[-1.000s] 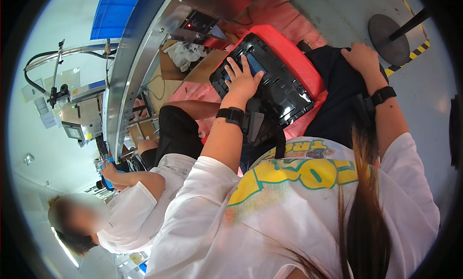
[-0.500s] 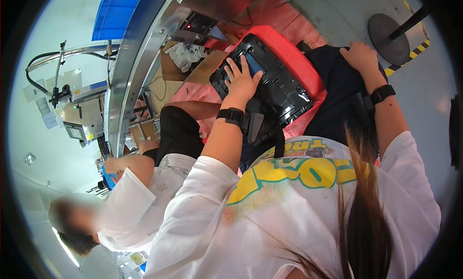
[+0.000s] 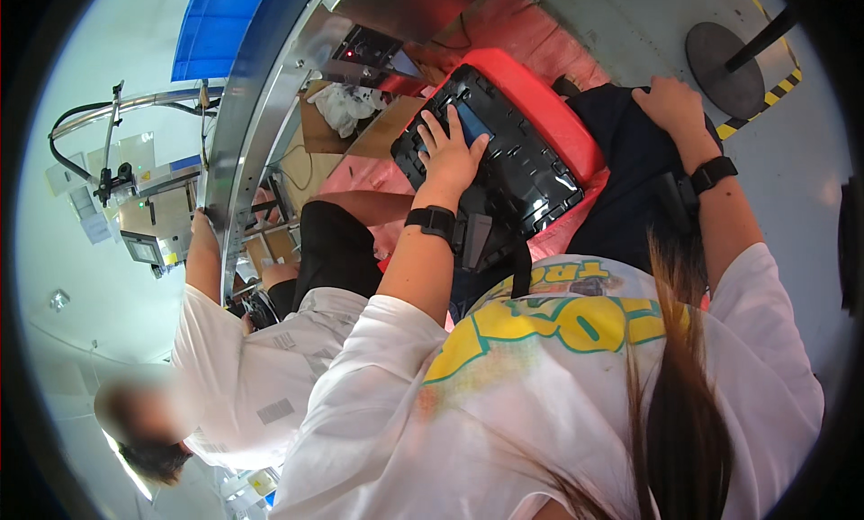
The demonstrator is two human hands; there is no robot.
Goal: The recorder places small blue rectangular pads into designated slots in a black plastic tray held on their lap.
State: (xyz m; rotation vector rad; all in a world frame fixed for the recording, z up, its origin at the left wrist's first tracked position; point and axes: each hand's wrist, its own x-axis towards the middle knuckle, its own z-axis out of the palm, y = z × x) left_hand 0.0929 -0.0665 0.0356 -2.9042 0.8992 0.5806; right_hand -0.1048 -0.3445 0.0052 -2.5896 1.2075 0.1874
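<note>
My left hand (image 3: 450,162) rests palm down with fingers spread on a shiny black moulded plastic tray (image 3: 531,180). Partly beneath those fingers is a flat blue piece (image 3: 474,124), too covered to name. A thick red plastic rim (image 3: 549,106) borders the tray's far right side. Over to the right, my right hand (image 3: 673,104) lies open over the knee of my dark trousers (image 3: 621,142), its fingertips bent out of sight and nothing visible in it. Both wrists wear black bands.
A metal frame (image 3: 261,115) rises on the left. Beside me, a co-worker in a white shirt (image 3: 256,376) reaches an arm (image 3: 203,250) up to it. White plastic wrapping (image 3: 345,108) sits beyond the tray. A round black stand base (image 3: 720,70) is at the upper right.
The co-worker's arm, bent near the body before, now stretches upward to the metal frame. My two hands and the black tray stay where they were.
</note>
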